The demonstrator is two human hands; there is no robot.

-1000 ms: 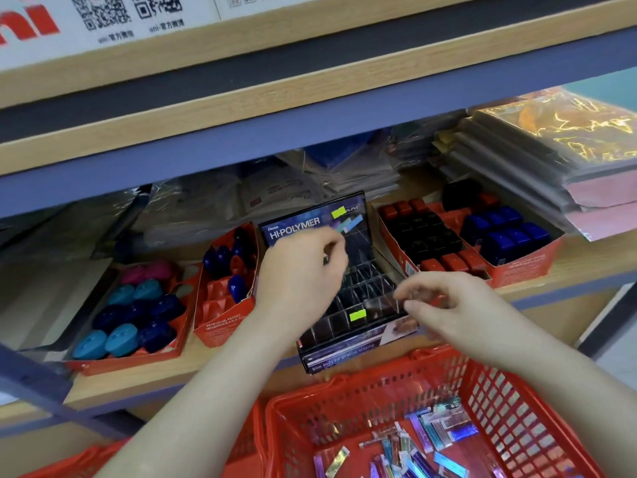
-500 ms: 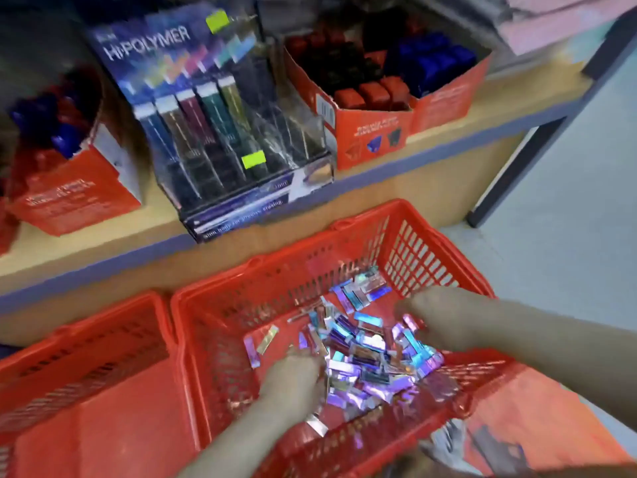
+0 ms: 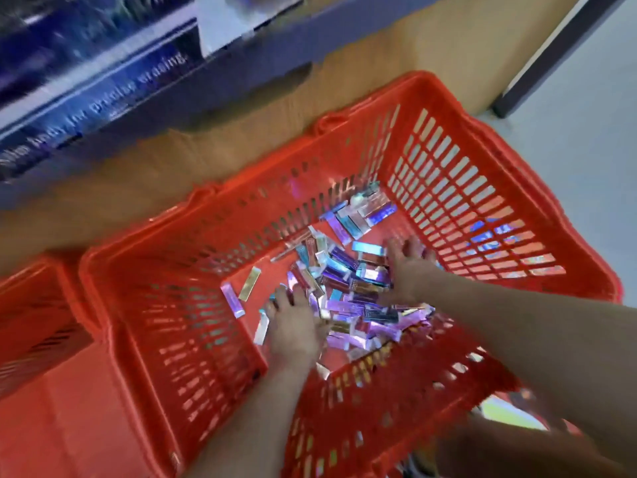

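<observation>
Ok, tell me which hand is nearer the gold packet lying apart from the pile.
Left. The left hand is just right of the gold packet; the right hand is across the pile, farther right.

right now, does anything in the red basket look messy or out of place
The shiny packs lie jumbled in a loose heap in the red basket, pointing every way; a few sit apart on the left.
</observation>
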